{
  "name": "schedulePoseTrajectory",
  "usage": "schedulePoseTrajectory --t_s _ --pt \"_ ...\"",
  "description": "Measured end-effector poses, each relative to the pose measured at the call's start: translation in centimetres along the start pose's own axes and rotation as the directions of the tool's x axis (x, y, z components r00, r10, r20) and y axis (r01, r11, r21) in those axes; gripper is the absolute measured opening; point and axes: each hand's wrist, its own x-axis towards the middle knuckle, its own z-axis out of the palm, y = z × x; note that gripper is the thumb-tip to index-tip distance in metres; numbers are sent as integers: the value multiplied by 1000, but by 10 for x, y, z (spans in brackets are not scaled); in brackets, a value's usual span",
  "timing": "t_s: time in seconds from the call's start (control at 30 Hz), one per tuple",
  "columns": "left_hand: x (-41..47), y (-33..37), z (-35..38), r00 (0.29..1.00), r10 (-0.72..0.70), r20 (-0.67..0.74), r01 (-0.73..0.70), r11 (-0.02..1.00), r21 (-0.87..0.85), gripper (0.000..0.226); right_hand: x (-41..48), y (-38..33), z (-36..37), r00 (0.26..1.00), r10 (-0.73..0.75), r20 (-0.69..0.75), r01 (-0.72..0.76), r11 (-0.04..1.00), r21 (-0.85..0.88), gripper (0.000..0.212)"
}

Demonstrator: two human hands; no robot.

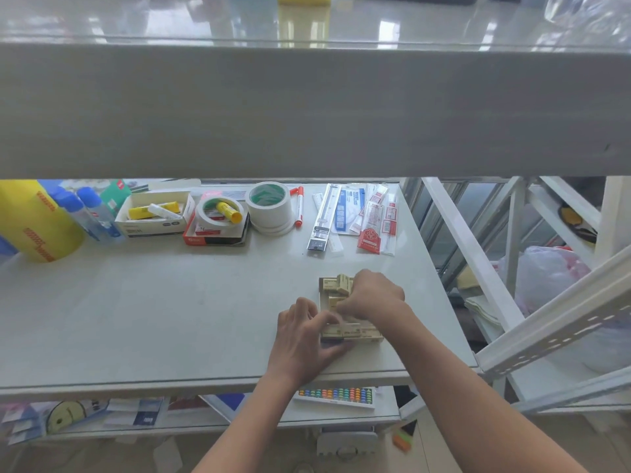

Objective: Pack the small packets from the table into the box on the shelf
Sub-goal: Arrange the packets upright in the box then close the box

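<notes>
The left hand (pixel 304 336) gripped the near left corner of the box (pixel 321 297), its thumb lying along the near edge and its curled fingers resting on top of the front row. The right hand (pixel 374 295) sat knuckles-up over the middle of the box with its fingers bent down among the packets (pixel 336 284); the fingertips were hidden, so it could not be told whether they pinched one. The small cream packets filled the box in rows, some lying flat along the near side and a few standing tilted at the far left corner. The box rested on the pale shelf (pixel 170 319), near its front right corner, with both forearms reaching in from below. Farther back on the same shelf lay a fan of packaged rulers (pixel 324 216), a red marker (pixel 299 206), and a stack of white tape rolls (pixel 271 208). To the left of these, a thinner tape roll (pixel 220 213) ringed a yellow glue stick (pixel 229 212), next to an open white carton (pixel 153 215). Blue bottles (pixel 92 213) and a large yellow roll (pixel 34 220) stood at the far left. On the lower level, just beneath the hands, a coloured abacus (pixel 336 394) showed.
</notes>
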Motion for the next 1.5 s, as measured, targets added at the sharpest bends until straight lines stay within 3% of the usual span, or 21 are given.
schedulePoseTrajectory --t_s 0.1,0.3,0.5,0.63,0.73,0.87,1.03,1.17,1.37,1.5 --pt "0 1 0 1000 -2 -6 2 1000 -7 46 1 22 -17 999 44 -18 -41 984 175 33" --pt "1 0 0 1000 -4 -7 4 1000 4 47 -8 48 -14 995 -98 32 92 983 158 23" --pt "1 0 1 1000 -4 -12 4 1000 -1 48 -19 58 -1 962 -251 -103 263 956 128 18" --pt "1 0 1 1000 -4 -12 4 1000 -4 49 -27 67 10 944 -256 -206 297 934 199 15" --pt "1 0 1 1000 -5 -11 5 1000 -5 48 -30 75 14 914 -347 -210 377 917 127 14" --pt "0 -1 1 1000 23 9 -23 999 23 49 -28 86 14 878 -470 -94 475 879 42 18" --pt "2 0 1 1000 7 10 -7 1000 20 48 -24 86 8 867 -499 -8 498 866 46 17" --pt "1 -1 2 1000 8 15 -8 1000 18 48 -14 57 1 828 -513 -225 543 834 98 14" --pt "-1 1 0 1000 19 -17 -20 1000 -14 44 0 14 24 827 -556 -86 539 827 -158 8" --pt "-1 -1 0 998 -69 -13 68 994 -84 62 4 19 19 813 -573 -105 548 814 -193 17"
